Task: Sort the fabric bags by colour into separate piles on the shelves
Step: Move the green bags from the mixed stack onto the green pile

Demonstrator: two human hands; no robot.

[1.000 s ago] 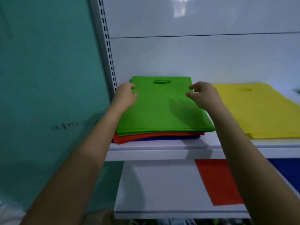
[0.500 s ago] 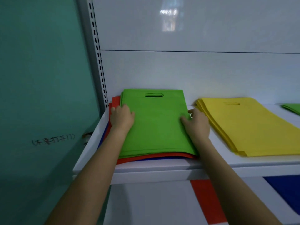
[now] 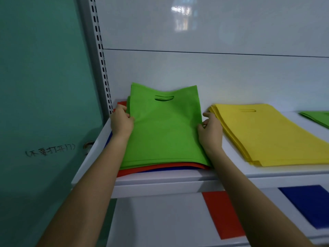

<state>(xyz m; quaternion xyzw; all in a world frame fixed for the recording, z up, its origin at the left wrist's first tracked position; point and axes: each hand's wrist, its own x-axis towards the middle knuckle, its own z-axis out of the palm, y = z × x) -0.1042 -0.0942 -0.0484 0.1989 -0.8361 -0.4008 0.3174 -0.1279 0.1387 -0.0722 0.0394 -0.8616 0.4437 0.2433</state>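
Green bag [image 3: 163, 129] is pinched at its side edges by my left hand [image 3: 122, 123] and right hand [image 3: 211, 131]; if I lift carelessly, the red bag [image 3: 160, 167] beneath may slide off.

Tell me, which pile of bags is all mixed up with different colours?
The mixed pile nearest the teal door: green bags on top, red bags and blue bags underneath. The yellow pile beside it is one colour only.

The teal door [image 3: 44, 77] bears a handwritten line [image 3: 50, 150] reading "(不要打开门)".
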